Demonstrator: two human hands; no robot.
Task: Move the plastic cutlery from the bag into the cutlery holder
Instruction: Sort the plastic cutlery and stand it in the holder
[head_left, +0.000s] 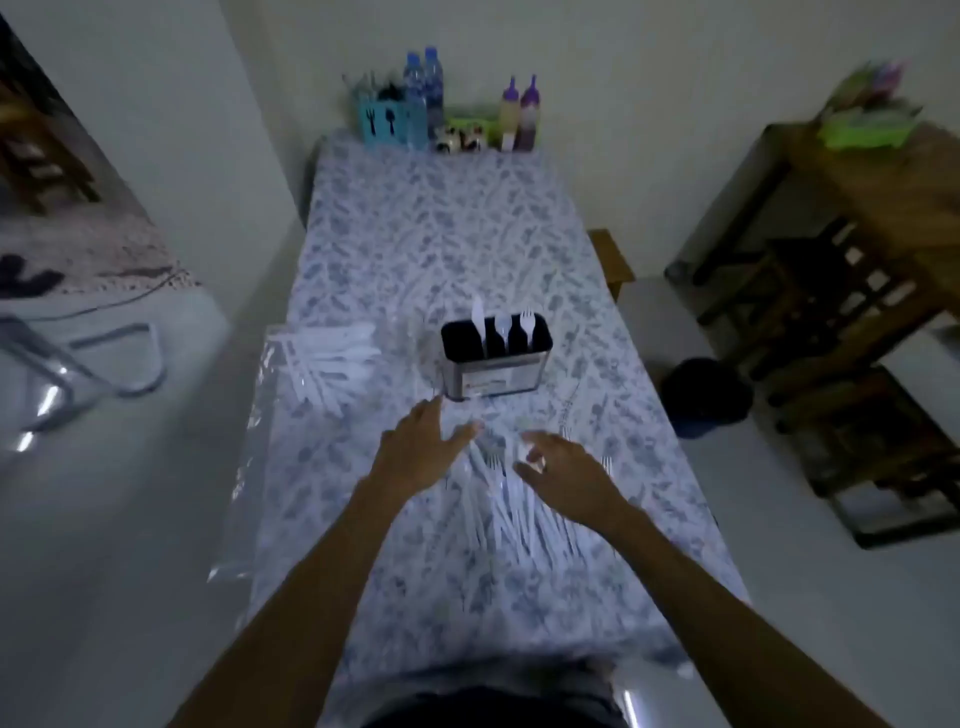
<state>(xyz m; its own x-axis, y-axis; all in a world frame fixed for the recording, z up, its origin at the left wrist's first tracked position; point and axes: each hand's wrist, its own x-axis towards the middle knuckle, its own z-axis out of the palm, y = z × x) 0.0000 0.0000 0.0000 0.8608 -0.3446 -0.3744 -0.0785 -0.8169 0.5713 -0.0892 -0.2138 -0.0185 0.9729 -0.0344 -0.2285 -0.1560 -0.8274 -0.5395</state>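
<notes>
- Both arms reach forward over the table (363, 223), palms down.
- The left hand (423, 449) is spread flat, fingers straight and relaxed, holding nothing; its fingertips come close to the holder's near left corner.
- The right hand (563, 475) hovers over the loose cutlery with fingers bent toward the thumb; motion blur hides whether it pinches a piece, so I cannot tell.
- The loose cutlery (498, 499), white plastic forks among it, lies scattered on the cloth between and under the hands, near the table's front.
- The holder (496, 361) is a metal box with a dark divided top, standing upright just beyond the hands at mid-table. A knife (477, 318), a spoon (502, 327) and a fork (527, 321) stand in it, one per slot, heads up.
- The bag (306, 374), clear plastic, lies flat at the table's left edge, partly overhanging it, with more white pieces inside at its far end.
- At the table's far end stand a blue caddy (382, 122), water bottles (425, 88) and sauce bottles (519, 111), well apart from the work.
- A dark bin (706, 397) sits on the floor to the right, beside a wooden shelf (852, 249).
</notes>
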